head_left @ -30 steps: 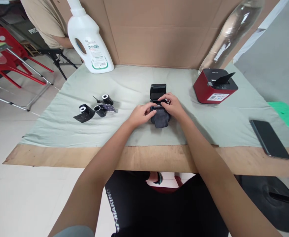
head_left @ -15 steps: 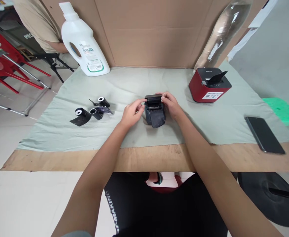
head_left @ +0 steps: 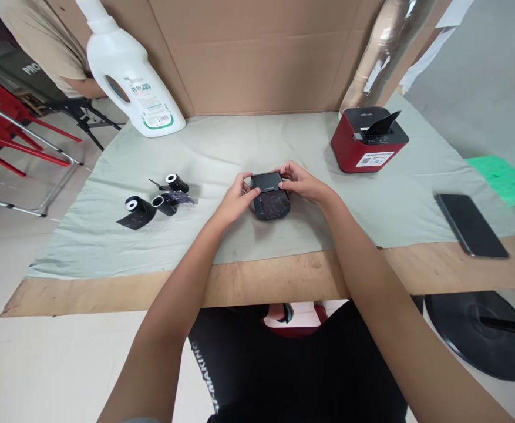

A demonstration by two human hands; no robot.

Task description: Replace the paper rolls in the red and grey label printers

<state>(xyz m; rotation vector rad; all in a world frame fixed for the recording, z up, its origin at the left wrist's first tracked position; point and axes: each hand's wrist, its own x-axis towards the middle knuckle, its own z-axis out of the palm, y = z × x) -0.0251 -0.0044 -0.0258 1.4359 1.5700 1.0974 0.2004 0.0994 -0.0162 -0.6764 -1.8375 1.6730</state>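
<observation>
A small black portable printer [head_left: 266, 181] rests on the cloth in front of me, its lid down. A strip of black paper [head_left: 275, 204] comes out from under the lid and lies over the printer's near part. My left hand [head_left: 236, 200] grips the left side, thumb on the lid's corner and fingers behind. On the other side my right hand [head_left: 303, 181] holds the lid's right edge, with its thumb on top. Several rolls of black paper [head_left: 139, 205] lie to the left, some partly unwound; one roll [head_left: 175, 181] is farther back.
A white detergent bottle [head_left: 147, 88] stands at the back left before a cardboard panel [head_left: 257, 64]. Back right is a red-and-black printer [head_left: 363, 144] with black paper sticking out. A phone [head_left: 471, 225] lies near the right front edge. Another person's sleeve [head_left: 41, 41] shows behind.
The portable printer's lid has swung from raised to down over the paper. My thumbs have come onto its top. The view has shifted slightly.
</observation>
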